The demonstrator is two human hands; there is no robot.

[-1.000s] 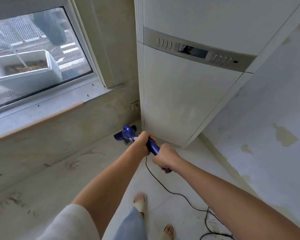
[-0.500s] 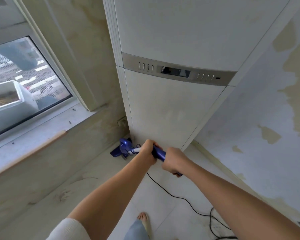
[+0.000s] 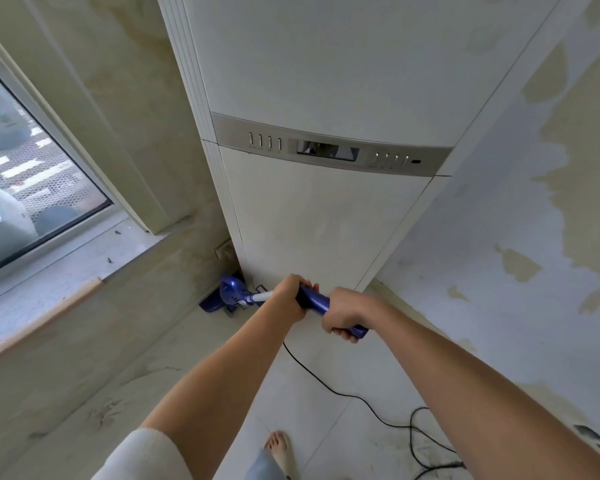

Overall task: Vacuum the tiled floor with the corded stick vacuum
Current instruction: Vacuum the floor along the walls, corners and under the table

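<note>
A blue corded stick vacuum stands on the pale tiled floor, its head in the corner where the low wall meets the tall white air conditioner. My left hand grips the vacuum's handle at its front end, by the white tube. My right hand grips the blue handle further back. A black cord trails from the handle across the tiles to the lower right, where it loops.
A tall white floor-standing air conditioner fills the corner ahead. A window with a stone sill runs along the left. A patchy wall closes in on the right. My bare foot shows at the bottom.
The view has swung right and upward, so the window slid left and more of the air conditioner shows. Both hands keep their grip on the handle; the vacuum head stays in the corner.
</note>
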